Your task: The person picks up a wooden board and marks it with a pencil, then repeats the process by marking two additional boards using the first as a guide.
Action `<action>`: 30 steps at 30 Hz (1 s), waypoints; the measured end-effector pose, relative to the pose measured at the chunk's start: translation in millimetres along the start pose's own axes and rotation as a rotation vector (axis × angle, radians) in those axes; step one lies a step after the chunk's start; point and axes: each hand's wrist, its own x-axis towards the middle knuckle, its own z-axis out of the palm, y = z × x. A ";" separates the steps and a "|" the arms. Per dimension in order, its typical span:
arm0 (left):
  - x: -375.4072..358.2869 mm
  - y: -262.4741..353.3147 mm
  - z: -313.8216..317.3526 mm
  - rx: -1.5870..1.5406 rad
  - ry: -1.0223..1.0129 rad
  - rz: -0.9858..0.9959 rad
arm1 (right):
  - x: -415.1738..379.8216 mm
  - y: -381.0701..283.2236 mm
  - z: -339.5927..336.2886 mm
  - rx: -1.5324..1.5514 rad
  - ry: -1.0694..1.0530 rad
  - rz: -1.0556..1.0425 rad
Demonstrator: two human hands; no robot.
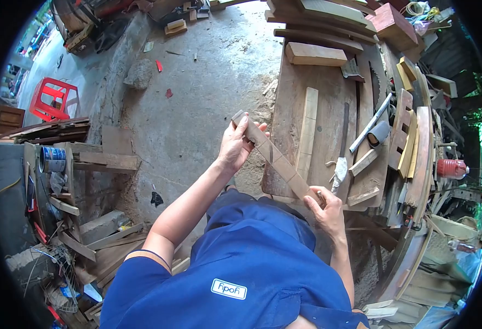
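A flat wooden strip (276,160) with dark lines across it slants between my hands, over the left edge of the wooden workbench (331,82). My left hand (238,143) is closed round its upper end, thumb on top. My right hand (325,208) grips the lower end near the bench's front edge. On the bench beside the strip lies a similar marked wooden piece (307,129). Further right are a long thin dark tool (345,131) and a white-wrapped object (339,171).
Stacked boards (328,22) and a thick wooden block (316,55) occupy the bench's far end. A red plastic stool (54,100) stands at the far left. Nearer are a paint can (53,159) and scrap wood. A red container (452,169) is at the right.
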 end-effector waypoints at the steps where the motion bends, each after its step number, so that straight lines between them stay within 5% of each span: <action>1: -0.9 1.6 1.5 0.023 -0.014 -0.019 | -0.1 0.6 -0.6 0.154 -0.086 0.142; 2: -1.8 3.6 4.0 0.045 -0.029 -0.037 | 0.1 1.0 -1.1 0.307 -0.173 0.282; 8: -17.4 4.3 21.1 0.429 -0.155 -0.091 | 0.2 13.4 16.5 0.565 -0.051 0.242; 14: -7.7 -15.3 17.7 0.617 -0.198 -0.159 | 13.4 -10.3 15.6 0.192 -0.207 0.208; 17: -0.2 -17.7 25.2 0.848 -0.251 -0.042 | 30.3 12.8 33.9 -0.154 0.238 -0.071; 20: 16.2 -24.6 32.5 1.075 -0.291 0.045 | 46.6 10.5 46.6 -0.341 0.209 0.006; 30: 51.6 -32.9 40.6 1.542 -0.338 0.449 | 50.0 36.1 49.6 -0.241 0.236 0.027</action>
